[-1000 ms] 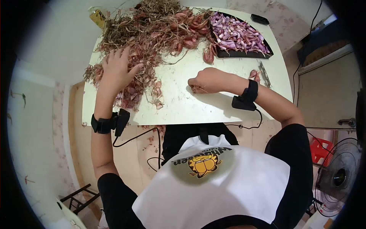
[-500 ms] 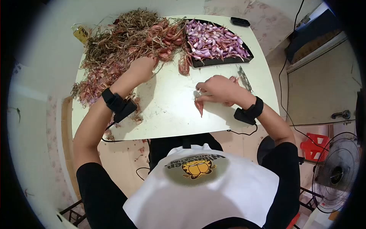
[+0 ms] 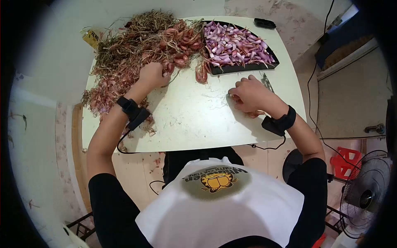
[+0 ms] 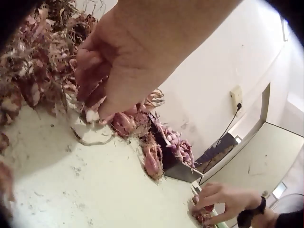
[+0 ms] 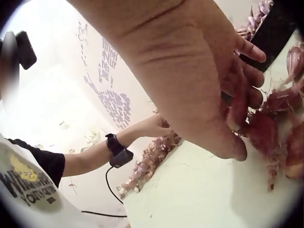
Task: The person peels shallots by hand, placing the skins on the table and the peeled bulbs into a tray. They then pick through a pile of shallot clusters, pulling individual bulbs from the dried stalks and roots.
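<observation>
At the near right edge of the dried shallot heap [image 3: 124,53], my left hand [image 3: 153,75] is curled low. In the left wrist view its thumb and fingers [image 4: 107,71] close round something pale and reddish, seemingly a shallot, mostly hidden. My right hand [image 3: 251,96] bends over a few unpeeled shallots [image 3: 255,113] on the right of the table. The right wrist view shows its thumb and fingers [image 5: 228,109] against a reddish shallot [image 5: 262,135]. A black tray [image 3: 244,67] of peeled purple shallots [image 3: 235,43] lies beyond this hand. Beside it is a slim metal tool [image 3: 267,82].
Clustered unpeeled shallots [image 3: 201,74] lie at the tray's near left corner. Loose skins [image 3: 109,93] cover the table's left side. A yellow container [image 3: 90,38] stands behind the heap, and a black object [image 3: 264,23] sits at the back right. A fan [image 3: 366,198] stands at right.
My left hand has gone from spread over the skins to curled at the heap's right edge. My right hand has moved right, and the shallot that lay by its fingers is no longer there.
</observation>
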The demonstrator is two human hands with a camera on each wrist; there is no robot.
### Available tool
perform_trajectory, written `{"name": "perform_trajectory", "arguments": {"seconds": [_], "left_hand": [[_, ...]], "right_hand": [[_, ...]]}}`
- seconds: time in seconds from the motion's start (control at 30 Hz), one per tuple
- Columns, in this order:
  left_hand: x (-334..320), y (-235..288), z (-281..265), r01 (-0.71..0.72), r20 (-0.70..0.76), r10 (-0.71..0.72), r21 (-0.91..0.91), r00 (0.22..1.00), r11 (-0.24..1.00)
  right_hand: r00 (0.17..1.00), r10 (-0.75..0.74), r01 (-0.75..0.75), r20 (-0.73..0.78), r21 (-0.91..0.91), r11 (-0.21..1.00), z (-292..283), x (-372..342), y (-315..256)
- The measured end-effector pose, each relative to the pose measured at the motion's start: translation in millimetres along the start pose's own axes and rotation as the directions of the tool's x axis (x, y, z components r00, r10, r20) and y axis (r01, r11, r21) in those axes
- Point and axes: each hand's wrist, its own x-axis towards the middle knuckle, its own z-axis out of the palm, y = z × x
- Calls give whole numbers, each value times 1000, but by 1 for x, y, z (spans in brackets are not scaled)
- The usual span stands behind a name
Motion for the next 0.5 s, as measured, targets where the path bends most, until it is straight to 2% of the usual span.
{"name": "perform_trajectory", "arguments": {"seconds": [0.03, 0.07, 0.1, 0.13, 0.2, 0.23, 0.3, 0.33, 0.4, 0.47, 0.5], "left_hand": [[0, 2, 6, -20, -82, 21, 7, 996, 1000], [1, 1, 14, -24, -83, 24, 8, 996, 1000], [3, -2, 22, -53, -164, 57, 26, 985, 998], [3, -2, 23, -79, -241, 88, 46, 966, 996], [1, 0, 23, -77, -199, 88, 63, 976, 995], [0, 1, 21, -74, -154, 85, 80, 984, 994], [3, -5, 28, -102, -186, 114, 72, 976, 992], [4, -6, 31, -137, -218, 148, 61, 965, 989], [-4, 1, 17, -117, -186, 123, 46, 975, 992], [-10, -1, 11, -126, -187, 137, 71, 973, 989], [-24, 3, -6, -99, -137, 110, 87, 984, 991]], "right_hand": [[1000, 5, -5, -2, -1, 1000, 2, 3, 0], [992, -26, 25, -120, -8, 1000, 6, 8, -1], [970, -57, 54, -237, -21, 998, 7, 15, -2], [970, -56, 52, -238, -21, 998, 4, 23, -6], [896, -122, 139, -426, 9, 990, -8, 50, -19], [901, -119, 147, -417, 36, 989, -17, 66, -25], [904, -119, 159, -410, 63, 985, -28, 103, -34], [895, -119, 146, -431, 29, 989, -28, 127, -35], [881, -123, 133, -456, -9, 991, -25, 164, -34], [929, -20, -11, -371, -81, 997, -20, 191, -34], [945, 2, -41, -328, -112, 993, -19, 194, -34]]}}
